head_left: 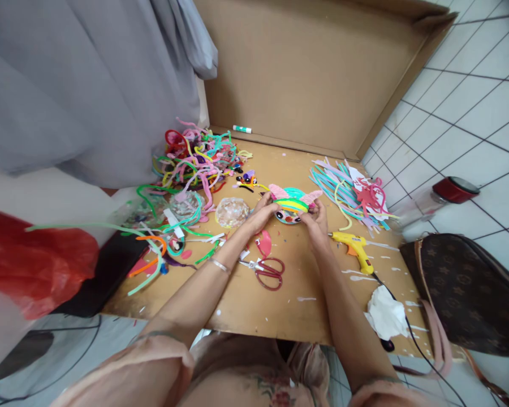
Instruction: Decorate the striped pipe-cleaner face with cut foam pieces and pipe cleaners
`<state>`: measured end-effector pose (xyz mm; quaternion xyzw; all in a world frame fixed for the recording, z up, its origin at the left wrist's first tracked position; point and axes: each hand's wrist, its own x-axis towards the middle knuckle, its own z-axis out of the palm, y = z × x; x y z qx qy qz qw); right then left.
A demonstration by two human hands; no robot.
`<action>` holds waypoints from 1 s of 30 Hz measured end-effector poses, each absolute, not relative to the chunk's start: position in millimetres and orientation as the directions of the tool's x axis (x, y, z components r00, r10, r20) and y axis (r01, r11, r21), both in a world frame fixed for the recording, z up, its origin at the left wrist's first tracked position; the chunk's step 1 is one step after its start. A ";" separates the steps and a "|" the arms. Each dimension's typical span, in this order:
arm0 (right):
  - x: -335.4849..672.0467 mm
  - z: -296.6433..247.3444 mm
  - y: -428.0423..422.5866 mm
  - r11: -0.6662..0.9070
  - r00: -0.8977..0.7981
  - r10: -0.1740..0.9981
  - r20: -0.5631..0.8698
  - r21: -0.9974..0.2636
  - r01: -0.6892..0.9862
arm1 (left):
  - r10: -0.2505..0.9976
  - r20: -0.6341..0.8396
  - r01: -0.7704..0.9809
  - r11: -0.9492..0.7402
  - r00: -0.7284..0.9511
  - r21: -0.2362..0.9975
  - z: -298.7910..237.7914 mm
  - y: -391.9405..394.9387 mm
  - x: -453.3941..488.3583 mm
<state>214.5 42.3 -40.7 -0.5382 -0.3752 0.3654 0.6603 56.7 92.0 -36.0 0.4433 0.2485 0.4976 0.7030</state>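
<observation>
Between my two hands is a small round pipe-cleaner animal head [292, 204], with a teal top, yellow and green bands, pink ears, dark eyes and a red nose. My left hand [264, 213] grips its left side, while the fingers of my right hand [317, 219] close on its right side. Below it on the table lie a red paper scrap [263, 244] and a pair of scissors [270, 273] with dark red handles. To the right of my right hand rests a yellow glue gun [354, 249].
A tangled heap of pipe cleaners [195, 155] fills the back left, near a clear plastic dome [232, 212]. Straight pipe cleaners [335, 186] lie back right. A glue stick [242, 129], crumpled tissue [385, 314], brown handbag [470, 288] and red-lidded bottle [453, 190] are around the edges.
</observation>
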 end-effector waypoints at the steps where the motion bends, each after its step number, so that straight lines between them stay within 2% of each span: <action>1: 214.6 -40.3 42.2 0.149 0.452 0.887 0.099 -0.986 -0.078 | 0.920 0.085 -0.488 0.123 0.383 0.864 -34.5 91.6 56.6; 16: 216.2 -37.3 41.7 0.157 0.414 0.902 0.124 -0.987 -0.046 | 0.916 0.094 -0.485 0.118 0.391 0.867 -31.4 87.1 55.1; 30: 211.9 -36.3 41.2 0.141 0.466 0.879 0.104 -0.989 -0.047 | 0.910 0.105 -0.468 0.105 0.400 0.877 -39.3 92.2 57.1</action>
